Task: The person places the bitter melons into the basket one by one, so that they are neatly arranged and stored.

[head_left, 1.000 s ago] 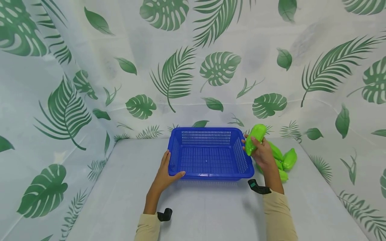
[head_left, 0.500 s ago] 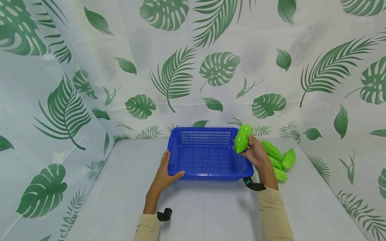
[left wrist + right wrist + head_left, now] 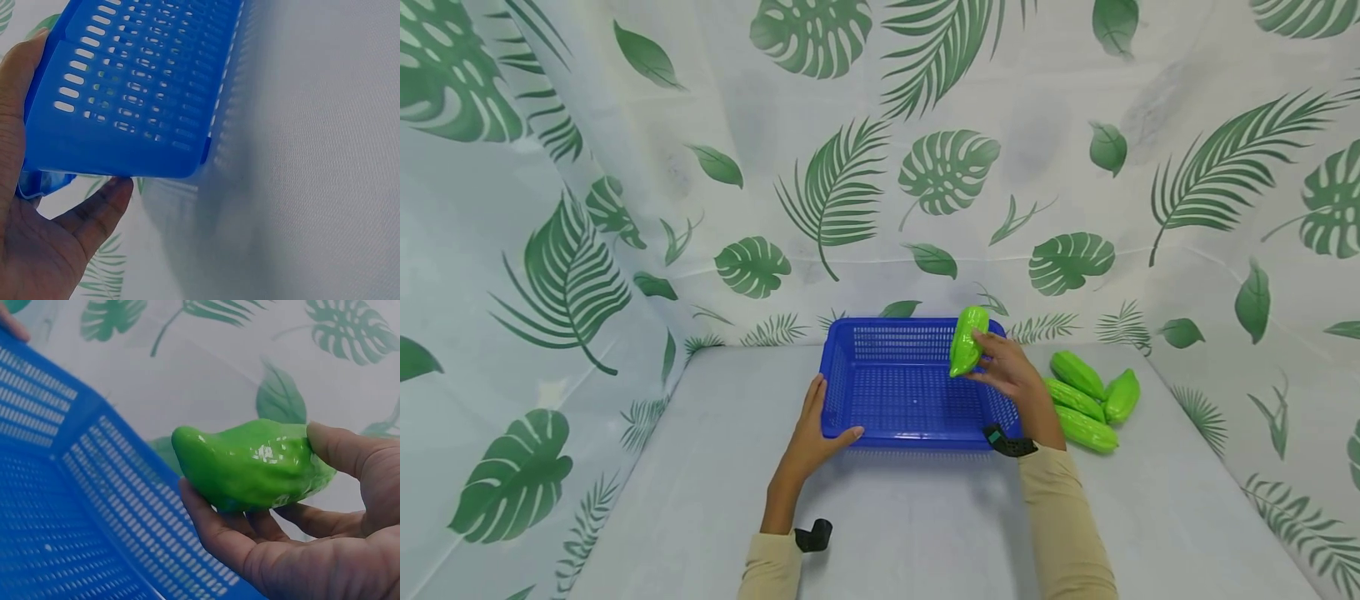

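My right hand (image 3: 1017,375) pinches a glossy, bright green bitter gourd (image 3: 967,340) above the right part of a blue plastic basket (image 3: 917,437). In the right wrist view the thumb presses one end of the bitter gourd (image 3: 250,464), with the other fingers beneath it and its tapered end pointing out. My left hand (image 3: 807,442) holds the near left corner of the basket, its thumb along the front rim and its fingers at the left side. The left wrist view shows that hand around the slotted basket wall (image 3: 125,147). The basket floor is bare.
Several more bitter gourds (image 3: 1084,429) lie in a group on the white tabletop (image 3: 910,525), right of the basket. Behind and at both sides hangs a white cloth (image 3: 865,275) printed with green leaves. A small black camera (image 3: 1009,442) sits on the right wrist.
My right hand has carried the bitter gourd leftward, from beside the basket's right rim to over its inside, uncovering more of the gourds on the table. The left hand stays on the basket.
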Demonstrator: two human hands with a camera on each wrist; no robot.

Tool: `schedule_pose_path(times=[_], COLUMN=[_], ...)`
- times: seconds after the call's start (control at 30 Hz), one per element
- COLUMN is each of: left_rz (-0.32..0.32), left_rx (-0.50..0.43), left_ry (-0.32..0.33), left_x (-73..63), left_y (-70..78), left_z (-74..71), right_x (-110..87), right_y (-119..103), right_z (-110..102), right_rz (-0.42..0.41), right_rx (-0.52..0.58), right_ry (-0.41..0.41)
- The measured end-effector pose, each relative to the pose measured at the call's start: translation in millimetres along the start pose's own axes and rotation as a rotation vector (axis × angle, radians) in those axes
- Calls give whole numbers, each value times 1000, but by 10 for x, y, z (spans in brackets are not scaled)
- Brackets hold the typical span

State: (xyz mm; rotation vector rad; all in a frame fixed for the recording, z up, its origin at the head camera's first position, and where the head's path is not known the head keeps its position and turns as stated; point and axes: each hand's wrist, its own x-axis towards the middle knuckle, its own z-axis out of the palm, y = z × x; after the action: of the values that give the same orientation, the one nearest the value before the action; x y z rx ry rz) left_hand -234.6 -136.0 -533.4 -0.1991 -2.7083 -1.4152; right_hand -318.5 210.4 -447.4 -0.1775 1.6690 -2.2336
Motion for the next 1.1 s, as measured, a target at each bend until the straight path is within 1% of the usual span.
schedule_pose_path(times=[0.03, 0.17, 0.27, 0.4, 0.63, 0.83, 1.0, 1.1], left_rz=[-1, -9, -17, -17, -8, -6, -5, 2], left_rx=[3, 14, 20, 16, 3, 14, 1, -9], left_ry=[1, -1, -3, 3, 4, 0, 8, 8], left_x=[2, 2, 2, 1, 7, 37, 30, 3], left_y=[0, 8, 15, 25, 21, 7, 10, -7], left_z=[2, 5, 2, -4, -2, -9, -17, 2], right_x=[21, 126, 217, 336, 534, 679, 777, 819], right_y=[-1, 27, 74, 135, 238, 324, 447, 546], right_z=[28, 144, 191, 256, 390, 529, 632, 652], right_rz=[12, 95, 140, 181, 249, 331, 400, 457], right_rx=[2, 9, 10, -49, -141, -164, -242, -281], right_ry=[6, 82, 100, 99, 151, 176, 188, 226])
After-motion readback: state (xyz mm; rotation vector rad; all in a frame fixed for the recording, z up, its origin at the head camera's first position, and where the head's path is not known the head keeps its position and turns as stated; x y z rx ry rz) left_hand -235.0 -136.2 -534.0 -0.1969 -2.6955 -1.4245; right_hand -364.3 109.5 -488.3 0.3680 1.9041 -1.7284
